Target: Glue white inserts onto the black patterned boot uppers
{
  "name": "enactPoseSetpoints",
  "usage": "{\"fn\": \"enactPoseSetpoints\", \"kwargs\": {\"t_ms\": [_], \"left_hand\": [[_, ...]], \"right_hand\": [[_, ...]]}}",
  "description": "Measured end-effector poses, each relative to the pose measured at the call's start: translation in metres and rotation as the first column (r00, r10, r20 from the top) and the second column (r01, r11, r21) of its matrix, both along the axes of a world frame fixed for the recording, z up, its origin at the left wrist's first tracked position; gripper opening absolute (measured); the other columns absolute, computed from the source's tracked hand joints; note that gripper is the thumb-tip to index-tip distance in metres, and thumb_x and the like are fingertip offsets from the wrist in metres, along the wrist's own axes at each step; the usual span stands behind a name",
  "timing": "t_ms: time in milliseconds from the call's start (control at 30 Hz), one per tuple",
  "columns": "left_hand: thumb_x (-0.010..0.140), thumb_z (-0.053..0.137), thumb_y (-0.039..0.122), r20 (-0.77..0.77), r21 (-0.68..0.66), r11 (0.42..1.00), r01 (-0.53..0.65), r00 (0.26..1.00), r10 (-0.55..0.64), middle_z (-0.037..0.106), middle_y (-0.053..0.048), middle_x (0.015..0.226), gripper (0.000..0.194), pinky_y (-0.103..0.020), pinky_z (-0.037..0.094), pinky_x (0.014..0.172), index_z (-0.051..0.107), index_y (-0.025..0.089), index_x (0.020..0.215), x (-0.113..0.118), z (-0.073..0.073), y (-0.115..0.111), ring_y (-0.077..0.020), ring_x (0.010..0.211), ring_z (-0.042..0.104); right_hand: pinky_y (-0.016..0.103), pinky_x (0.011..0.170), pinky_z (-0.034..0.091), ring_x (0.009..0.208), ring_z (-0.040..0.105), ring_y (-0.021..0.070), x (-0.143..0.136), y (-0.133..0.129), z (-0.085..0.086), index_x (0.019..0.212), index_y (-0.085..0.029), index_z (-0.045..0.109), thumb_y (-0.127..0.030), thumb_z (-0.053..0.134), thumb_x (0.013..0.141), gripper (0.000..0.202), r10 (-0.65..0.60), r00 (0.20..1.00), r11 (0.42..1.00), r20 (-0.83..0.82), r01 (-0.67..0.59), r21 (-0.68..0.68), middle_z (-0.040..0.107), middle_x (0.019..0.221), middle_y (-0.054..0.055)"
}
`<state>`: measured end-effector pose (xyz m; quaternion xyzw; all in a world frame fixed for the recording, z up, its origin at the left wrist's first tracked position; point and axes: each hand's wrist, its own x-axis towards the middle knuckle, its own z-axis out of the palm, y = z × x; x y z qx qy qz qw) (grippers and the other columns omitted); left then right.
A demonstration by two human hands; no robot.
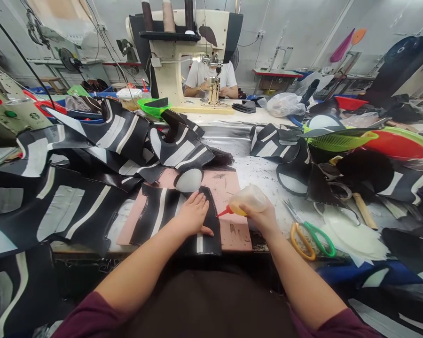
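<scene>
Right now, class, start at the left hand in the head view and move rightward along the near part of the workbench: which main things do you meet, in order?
Left hand → bottle's red nozzle → right hand → scissors → wooden handle.

The left arm (pixel 144 265) reaches from the near left toward the middle. The left hand (pixel 193 214) lies flat, palm down. Its fingers (pixel 197 198) point far, with the thumb (pixel 207 231) sticking out to the right. The right arm (pixel 301 277) slants in from the near right. The right hand (pixel 262 217) is curled in a grip, pointing left.
</scene>
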<state>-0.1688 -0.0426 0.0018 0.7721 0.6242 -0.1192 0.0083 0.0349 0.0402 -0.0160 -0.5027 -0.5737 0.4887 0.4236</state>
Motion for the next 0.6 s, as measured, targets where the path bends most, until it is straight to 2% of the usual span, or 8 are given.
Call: {"fn": "enactPoseSetpoints", "kwargs": {"t_ms": [100,267,400,600], "left_hand": [[0.063,0.056,0.073,-0.013,0.002,1.000,-0.004,1.000,0.004,0.038,-0.022,0.137,0.099,-0.041,0.008,0.112,0.042,0.002,0.130,0.001,0.000,0.001,-0.0303,0.132,0.026],[0.062,0.055,0.075,-0.032,0.019,1.000,0.008,0.999,-0.007,0.040,-0.021,0.136,0.099,-0.040,0.008,0.112,0.043,0.004,0.129,0.001,-0.003,0.001,-0.0293,0.132,0.027],[0.060,0.056,0.076,-0.035,0.045,0.999,0.016,0.999,-0.014,0.042,-0.020,0.135,0.097,-0.039,0.007,0.111,0.045,0.008,0.129,0.001,-0.004,0.001,-0.0290,0.131,0.029],[0.061,0.055,0.076,-0.048,0.026,1.000,0.008,0.999,-0.006,0.039,-0.021,0.136,0.100,-0.039,0.005,0.112,0.043,0.004,0.130,0.002,-0.004,0.001,-0.0288,0.132,0.027]], "right_hand": [[0.035,0.049,0.054,0.078,0.062,0.0278,0.010,-0.011,-0.001,0.099,-0.013,0.061,-0.049,0.079,0.047,0.066,0.007,1.000,1.000,0.011,-0.007,-0.018,0.066,0.092,0.011],[0.040,0.063,0.056,0.083,0.063,0.0293,0.020,-0.029,-0.001,0.096,-0.013,0.062,-0.050,0.078,0.048,0.063,-0.040,0.999,0.999,-0.011,0.040,0.005,0.067,0.090,0.010],[0.041,0.071,0.054,0.084,0.063,0.0290,0.024,-0.040,-0.001,0.092,-0.014,0.063,-0.050,0.078,0.048,0.058,-0.023,0.999,0.999,-0.031,0.023,0.022,0.068,0.088,0.009],[0.039,0.071,0.054,0.081,0.063,0.0269,0.035,-0.048,-0.004,0.092,-0.015,0.061,-0.047,0.077,0.049,0.056,0.022,1.000,1.000,-0.003,-0.022,0.017,0.067,0.084,0.007]]}}
